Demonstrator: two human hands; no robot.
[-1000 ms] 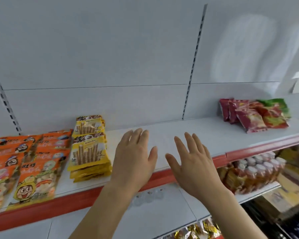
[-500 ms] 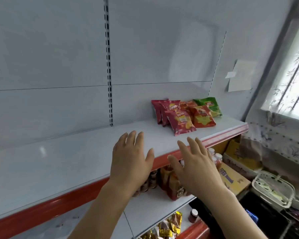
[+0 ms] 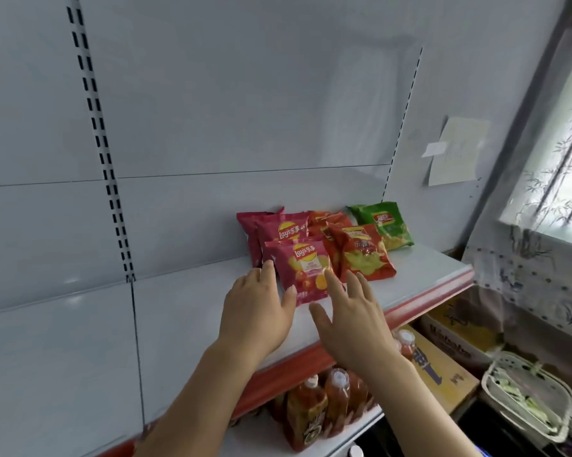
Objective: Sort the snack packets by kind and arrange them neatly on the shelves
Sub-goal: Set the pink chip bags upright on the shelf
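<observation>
Several snack packets sit clustered at the back right of the upper shelf [image 3: 420, 278], a white board with a red front lip. Nearest to me lies a pink chip packet [image 3: 302, 272], face up, its lower edge toward the lip; behind it I count two more pink packets [image 3: 279, 230], leaning against the white back panel [image 3: 212, 127] and overlapping each other. Just right of the front packet is an orange-red packet [image 3: 365, 255], overlapping another of the same colour behind it, and at the far right a green packet [image 3: 390, 227] rests propped against the back panel. My left hand [image 3: 256, 316] hovers palm down with fingers spread slightly apart, fingertips at the left edge of the front pink packet; I cannot tell whether they touch it. My right hand [image 3: 354, 318] is likewise flat and open, fingers apart, its longest fingertips over the lower right corner of that same packet, thumb pointing left toward the other hand. Neither hand grips anything. Left of the cluster the shelf board is bare white, with a slotted upright [image 3: 100, 143] running down the back panel. On the lower shelf [image 3: 268, 437], under the red lip, stand bottles of orange-brown drink [image 3: 314, 410] with pale caps. To the right of these lies a cardboard box [image 3: 443, 371] with blue print, then a white basket [image 3: 528, 397], and above them a curtain [image 3: 522, 275] with a bamboo pattern hangs by a bright window [image 3: 561, 159]. A paper note [image 3: 456, 153] is stuck on the wall.
</observation>
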